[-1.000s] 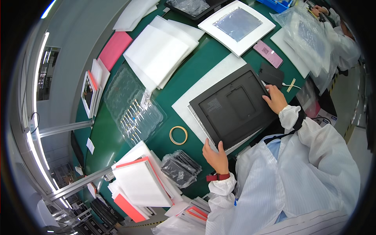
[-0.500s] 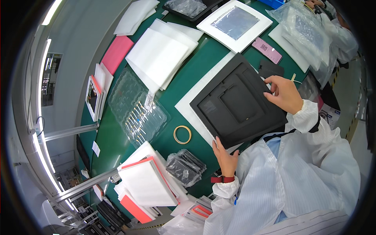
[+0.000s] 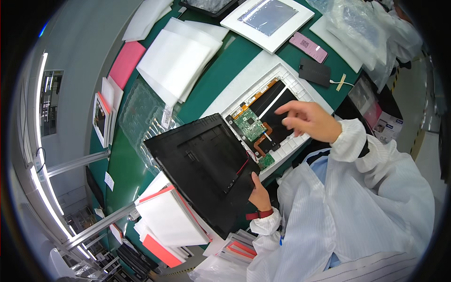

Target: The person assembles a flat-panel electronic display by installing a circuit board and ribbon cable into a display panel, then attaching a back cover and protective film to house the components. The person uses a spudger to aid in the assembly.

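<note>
My left hand (image 3: 259,194) grips the edge of a black plastic back cover (image 3: 197,160), tilted up with its inner side showing; a thin red wire runs across its lower corner. Beside it lies an open white display frame (image 3: 300,81), resting on a white foam sheet (image 3: 221,99). Inside the frame are a green circuit board (image 3: 249,123), a smaller green board (image 3: 266,161) and orange flex cables over a black panel. Above the black panel hovers my right hand (image 3: 307,121), fingers apart and bent, holding nothing.
Stacked white foam sheets (image 3: 176,61) lie at the far left-middle, a white framed screen (image 3: 268,21) at the back. A pink phone (image 3: 308,47) and a dark grey box with a cable (image 3: 314,72) sit at right. A clear tray (image 3: 141,110) is partly behind the cover.
The black cover has come off the white frame and swung left, in my left hand, exposing the circuit boards. My right hand has let go of the cover and moved left over the frame.
</note>
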Tool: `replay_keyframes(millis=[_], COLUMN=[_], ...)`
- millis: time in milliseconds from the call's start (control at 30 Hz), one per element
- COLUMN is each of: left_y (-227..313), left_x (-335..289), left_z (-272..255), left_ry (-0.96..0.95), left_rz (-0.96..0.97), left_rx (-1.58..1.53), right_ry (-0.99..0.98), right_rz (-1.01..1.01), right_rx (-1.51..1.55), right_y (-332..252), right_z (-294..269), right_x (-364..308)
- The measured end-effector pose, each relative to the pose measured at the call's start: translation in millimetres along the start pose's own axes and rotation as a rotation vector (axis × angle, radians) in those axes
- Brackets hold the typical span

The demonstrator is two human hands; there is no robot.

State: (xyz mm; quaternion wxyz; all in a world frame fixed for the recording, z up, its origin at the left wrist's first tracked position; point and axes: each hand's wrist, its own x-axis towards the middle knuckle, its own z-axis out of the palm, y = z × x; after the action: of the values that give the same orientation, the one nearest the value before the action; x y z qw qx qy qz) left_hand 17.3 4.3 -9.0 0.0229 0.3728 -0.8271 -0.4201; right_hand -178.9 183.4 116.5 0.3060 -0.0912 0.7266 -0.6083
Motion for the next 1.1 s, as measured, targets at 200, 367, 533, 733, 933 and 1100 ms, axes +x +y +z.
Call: replay_keyframes(millis=[200,367,533,733,933,1100], left_y=[16.3,21.5,14.3,8.2,-10.7,-36.9], left_x=[-2.0,-8.0,-5.1,-7.9,-6.2,-2.5], left_z=[-6.6,-6.7,-8.6,-4.7,8.1,10.2], left_ry=[0.131,0.215,0.197,0.199,0.269,0.473], left_rz=[-0.091,-0.07,-0.062,-0.118,0.076,0.224], left_rx=[-0.435,-0.526,-0.474,-0.524,-0.077,0.23], right_ry=[0.201,0.312,0.482,0.424,-0.188,-0.19], right_rz=[0.248,0.269,0.227,-0.114,-0.074,-0.026], right_rx=[-0.033,-0.145,-0.573,-0.697,-0.556,-0.811], right_y=[61.7,98.0,126.6,128.0,120.5,120.5], right_z=[-42.0,-55.5,-55.8,-17.5,87.3,144.0], right_x=[-25.5,-30.3,-30.9,-20.2,31.3,53.0])
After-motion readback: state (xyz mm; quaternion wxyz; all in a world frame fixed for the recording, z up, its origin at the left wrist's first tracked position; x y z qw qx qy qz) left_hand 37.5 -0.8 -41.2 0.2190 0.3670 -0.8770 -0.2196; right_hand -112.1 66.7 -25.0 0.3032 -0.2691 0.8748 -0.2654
